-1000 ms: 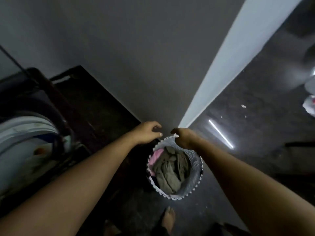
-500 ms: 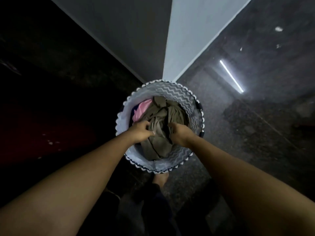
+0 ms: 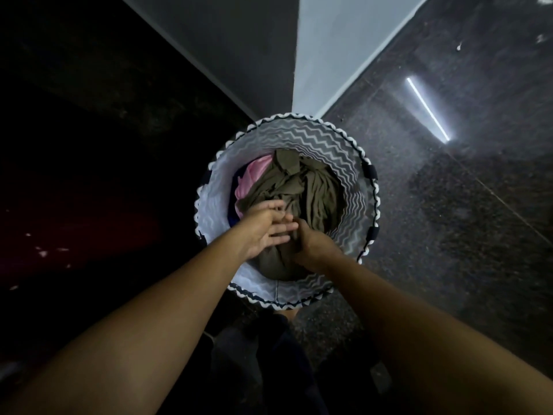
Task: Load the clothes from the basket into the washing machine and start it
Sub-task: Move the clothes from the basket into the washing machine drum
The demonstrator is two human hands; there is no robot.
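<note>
We reach down into the round white zigzag fabric basket [image 3: 299, 136]: left hand [image 3: 264, 227] splayed on the olive garment [image 3: 317, 190], right hand [image 3: 312, 245] clutching it.

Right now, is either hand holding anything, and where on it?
The right hand grips the olive garment by a bunched fold at its near side. The left hand rests on the same cloth, fingers straight, no clear grip.

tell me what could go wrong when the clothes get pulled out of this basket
The olive garment lies bunched over the pink garment, so lifting it may drag the pink one out onto the dark floor. Only the right hand seems to grip the cloth, the left hand lies on it with fingers spread; a long piece could trail, catch the basket rim and tip it.
</note>
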